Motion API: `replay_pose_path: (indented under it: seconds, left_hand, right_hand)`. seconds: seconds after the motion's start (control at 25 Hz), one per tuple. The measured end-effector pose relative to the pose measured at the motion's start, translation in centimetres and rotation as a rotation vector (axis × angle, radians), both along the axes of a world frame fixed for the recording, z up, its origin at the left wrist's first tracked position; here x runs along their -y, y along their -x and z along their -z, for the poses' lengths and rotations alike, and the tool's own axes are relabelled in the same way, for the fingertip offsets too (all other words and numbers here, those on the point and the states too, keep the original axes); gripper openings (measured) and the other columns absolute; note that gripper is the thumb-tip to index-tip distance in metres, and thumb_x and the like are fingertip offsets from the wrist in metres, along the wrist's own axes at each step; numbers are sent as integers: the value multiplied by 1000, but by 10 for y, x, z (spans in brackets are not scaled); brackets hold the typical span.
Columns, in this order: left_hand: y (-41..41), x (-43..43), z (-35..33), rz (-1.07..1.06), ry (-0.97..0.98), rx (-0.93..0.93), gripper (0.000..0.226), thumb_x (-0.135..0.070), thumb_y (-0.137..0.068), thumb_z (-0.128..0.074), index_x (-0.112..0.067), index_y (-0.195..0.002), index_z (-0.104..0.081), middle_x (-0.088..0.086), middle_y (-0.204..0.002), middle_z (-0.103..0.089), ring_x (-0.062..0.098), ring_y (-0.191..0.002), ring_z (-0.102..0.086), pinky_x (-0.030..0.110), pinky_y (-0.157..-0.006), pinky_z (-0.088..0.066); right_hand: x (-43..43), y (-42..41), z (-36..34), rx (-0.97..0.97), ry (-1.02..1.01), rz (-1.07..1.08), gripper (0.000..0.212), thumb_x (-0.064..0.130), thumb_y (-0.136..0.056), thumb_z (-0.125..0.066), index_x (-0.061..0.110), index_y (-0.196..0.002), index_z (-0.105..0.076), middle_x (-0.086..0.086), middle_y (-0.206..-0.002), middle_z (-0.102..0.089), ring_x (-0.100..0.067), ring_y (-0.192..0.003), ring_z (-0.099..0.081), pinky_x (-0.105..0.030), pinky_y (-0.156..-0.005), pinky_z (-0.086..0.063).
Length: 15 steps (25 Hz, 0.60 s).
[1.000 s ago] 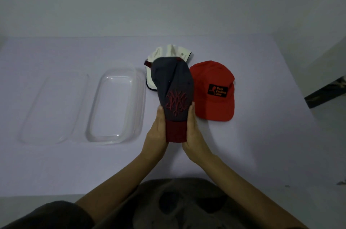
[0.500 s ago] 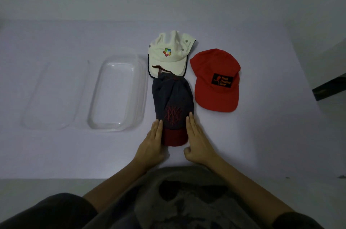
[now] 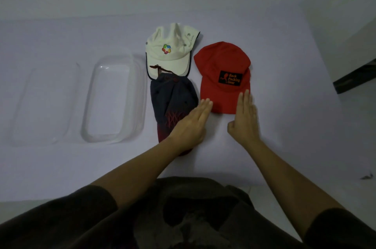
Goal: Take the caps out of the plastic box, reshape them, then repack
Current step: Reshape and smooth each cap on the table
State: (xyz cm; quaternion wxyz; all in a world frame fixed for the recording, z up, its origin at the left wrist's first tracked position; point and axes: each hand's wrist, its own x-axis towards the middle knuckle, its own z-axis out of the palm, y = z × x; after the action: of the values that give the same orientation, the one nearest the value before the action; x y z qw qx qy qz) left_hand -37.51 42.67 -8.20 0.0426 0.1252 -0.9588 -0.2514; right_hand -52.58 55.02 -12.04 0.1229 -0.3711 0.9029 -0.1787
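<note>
both hands are lying flat with fingers straight and together, neither grip pinching anything. the left hand (image 3: pixel 190 124) is resting across the lower right side of the navy cap (image 3: pixel 173 102), its fingertips (image 3: pixel 206 104) reaching just to the near left edge of the red cap's (image 3: pixel 222 77) brim. the right hand (image 3: pixel 245 120) is lying palm down on the tabletop (image 3: pixel 284 126), its fingertips overlapping the near right corner of the same brim, so the red cap is sitting just beyond and between the two grips. the white cap (image 3: pixel 171 51) is lying farther out from the left grip, its brim touching the far end of the navy cap, where a brown strap (image 3: pixel 160 69) is crossing onto it.

half a second ago both hands were flanking the navy cap's red brim; now they are sitting to the right of that spot, the left one crossing over the navy cap and the right one well clear of it. the navy cap is lying in the same spot as then.

to the left of the left grip, the clear plastic box (image 3: pixel 114 100) is sitting just beside the navy cap, with its clear lid (image 3: pixel 42 104) lying farther left, apart from the box. to the right of the right grip the tabletop is lying bare out to its right edge, and near the person's body a bare strip is running along the front edge.
</note>
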Motion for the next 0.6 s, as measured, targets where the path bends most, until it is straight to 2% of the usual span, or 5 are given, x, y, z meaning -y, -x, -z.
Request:
replay_pose_path:
  seconds: [0.12,0.24,0.32,0.44,0.6]
  left_hand:
    - [40,-3,14,-112,-55,170,73,5,-85,-40,0,-146,-1,20,-156,1,30,-145,-1,38,-117,-19]
    - [71,-6,30,-124,-46,333,69,-1,-92,-34,-3,-146,9,17,-156,13,30,-145,9,40,-118,-12]
    - [85,-9,37,-167,-51,382,69,-6,-95,-36,-2,-146,10,18,-156,14,32,-144,9,42,-117,-12]
    - [103,-10,39,-271,-3,401,67,-14,-98,-36,2,-145,9,24,-155,8,36,-144,3,46,-117,-12]
    - [112,-14,31,-349,40,332,53,-12,-97,-20,5,-145,-3,30,-152,-7,43,-142,-9,50,-115,-14]
  right_hand:
    - [0,21,6,-22,-52,5,89,9,-77,-58,1,-146,-2,-21,-156,0,-35,-144,-2,-52,-115,-14]
    - [2,31,19,63,-117,-26,80,31,-90,-52,1,-146,-4,-21,-156,-4,-35,-144,-7,-51,-115,-17]
    - [5,31,19,107,-103,-24,72,36,-93,-44,-4,-145,-12,-27,-152,-14,-40,-141,-16,-52,-113,-26]
    - [2,27,22,6,19,-109,58,18,-89,-50,-9,-136,-31,-34,-138,-39,-52,-127,-35,-58,-96,-42]
    - [3,25,12,85,65,-68,60,21,-95,-40,-1,-145,-15,-27,-152,-16,-41,-138,-19,-47,-94,-47]
